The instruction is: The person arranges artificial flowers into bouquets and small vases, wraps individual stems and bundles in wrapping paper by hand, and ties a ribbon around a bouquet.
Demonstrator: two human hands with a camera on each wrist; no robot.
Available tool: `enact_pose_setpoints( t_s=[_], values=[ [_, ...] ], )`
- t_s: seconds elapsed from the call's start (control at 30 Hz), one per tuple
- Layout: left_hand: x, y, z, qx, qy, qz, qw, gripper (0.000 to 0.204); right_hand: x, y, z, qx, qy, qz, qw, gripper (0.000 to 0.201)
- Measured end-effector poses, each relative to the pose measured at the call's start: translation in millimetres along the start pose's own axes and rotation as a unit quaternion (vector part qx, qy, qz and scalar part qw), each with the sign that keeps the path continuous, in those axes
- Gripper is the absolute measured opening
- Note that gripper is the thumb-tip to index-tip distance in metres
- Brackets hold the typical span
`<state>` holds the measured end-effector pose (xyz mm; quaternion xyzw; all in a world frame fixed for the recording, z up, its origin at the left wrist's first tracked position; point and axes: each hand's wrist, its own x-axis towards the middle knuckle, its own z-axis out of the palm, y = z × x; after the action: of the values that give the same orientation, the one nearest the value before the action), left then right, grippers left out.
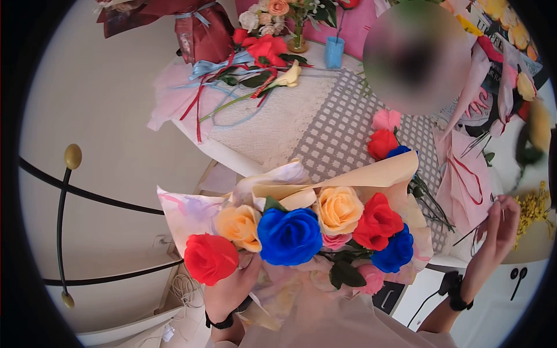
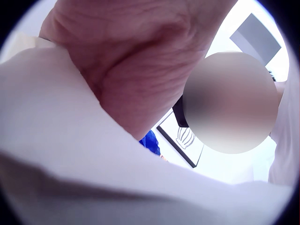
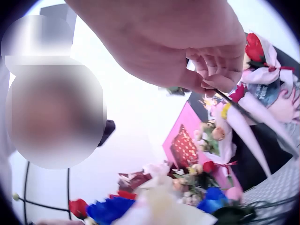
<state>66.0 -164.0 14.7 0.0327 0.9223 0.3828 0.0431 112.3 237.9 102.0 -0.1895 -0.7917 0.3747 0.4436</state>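
Note:
In the head view, a wrapped bouquet (image 1: 290,232) is held up before the person's chest, with red, blue, peach and pink roses in cream and pastel paper. The left hand (image 1: 232,290) grips it at the left side, below a red rose (image 1: 210,259); its fingertips are hidden behind flowers and paper. Off to the right, the right hand (image 1: 500,226) pinches a thin dark stem (image 3: 229,101) between thumb and fingers. A blurred yellow flower (image 1: 541,126) with dark leaves is above this hand. The left wrist view shows mostly the left hand (image 2: 136,51) against white cloth or paper.
Behind the bouquet is a table with a grey-and-white patterned cloth (image 1: 331,133). Pink, red and blue flowers (image 1: 383,142) lie there near pink paper (image 1: 464,185). Ribbons, a calla lily (image 1: 288,75) and a blue cup (image 1: 334,52) are farther back. A black rack (image 1: 61,232) stands left.

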Motion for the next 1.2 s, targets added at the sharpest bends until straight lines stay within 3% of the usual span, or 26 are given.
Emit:
enact_pose_setpoints(
  t_s=[0.2,0.27,0.33,0.4,0.43,0.47,0.53,0.57,0.6,0.63,0.67,0.73,0.8,0.87,0.93,0.97,1.0,1.07,1.1,1.13,1.2],
  values=[
    [4,9,2,-0.052,0.014,-0.002,0.999,0.027,-42,-59,0,0.226,-0.079,0.052,0.969,0.020],
    [5,11,1,-0.060,0.003,0.018,0.998,0.026,-51,-69,-1,0.250,-0.154,-0.016,0.956,0.025],
    [5,12,2,-0.081,-0.007,0.006,0.997,0.022,-53,-60,-15,0.232,-0.124,-0.053,0.963,0.026],
    [4,11,2,-0.102,-0.018,-0.005,0.995,0.018,-47,-59,-30,0.130,0.144,-0.062,0.979,0.030],
    [4,11,2,-0.108,-0.024,-0.001,0.994,0.019,-43,-67,-43,0.181,0.040,-0.117,0.976,0.033],
    [5,11,3,-0.114,-0.030,0.003,0.993,0.020,-47,-67,-42,0.183,0.037,-0.122,0.975,0.033],
    [6,12,5,-0.134,-0.030,0.010,0.991,0.020,-57,-91,-10,0.144,0.305,-0.090,0.937,0.035],
    [6,12,5,-0.149,-0.035,0.018,0.988,0.021,-66,-84,-15,0.053,0.273,-0.113,0.954,0.036],
    [7,12,6,-0.149,-0.033,0.019,0.988,0.021,-72,-86,-12,0.055,0.273,-0.114,0.954,0.036],
    [9,11,7,-0.148,-0.040,0.028,0.988,0.021,-81,-93,-6,0.279,0.044,-0.073,0.956,0.036],
    [9,11,7,-0.146,-0.045,0.036,0.988,0.022,-88,-98,0,0.475,-0.191,-0.025,0.859,0.036],
    [8,9,9,-0.160,-0.043,0.037,0.985,0.022,-99,-86,26,0.421,-0.323,-0.052,0.846,0.038],
    [7,10,8,-0.174,-0.040,0.037,0.983,0.023,-120,-103,46,0.244,-0.386,-0.007,0.890,0.036],
    [7,12,6,-0.154,-0.046,0.055,0.985,0.025,-129,-94,61,0.146,-0.514,0.038,0.845,0.038],
    [7,7,9,-0.154,-0.038,0.065,0.985,0.025,-166,-61,74,0.259,-0.494,0.173,0.812,0.034],
    [7,6,10,-0.154,-0.033,0.077,0.985,0.026,-169,-37,82,0.156,-0.535,0.024,0.830,0.033],
    [6,7,10,-0.155,-0.031,0.076,0.984,0.026,-171,-42,82,0.155,-0.537,0.022,0.829,0.033],
    [5,10,6,-0.116,-0.032,0.073,0.990,0.025,-175,-55,84,0.185,-0.591,0.099,0.779,0.045],
    [3,12,3,-0.115,-0.032,0.072,0.990,0.025,-179,-47,94,0.062,-0.546,-0.189,0.814,0.045],
    [2,15,-1,-0.115,-0.027,0.088,0.989,0.026,-172,-46,99,-0.010,-0.555,-0.266,0.788,0.041],
    [1,14,-4,-0.114,-0.025,0.103,0.988,0.028,-182,-41,111,-0.037,-0.570,-0.252,0.781,0.041]
  ],
)
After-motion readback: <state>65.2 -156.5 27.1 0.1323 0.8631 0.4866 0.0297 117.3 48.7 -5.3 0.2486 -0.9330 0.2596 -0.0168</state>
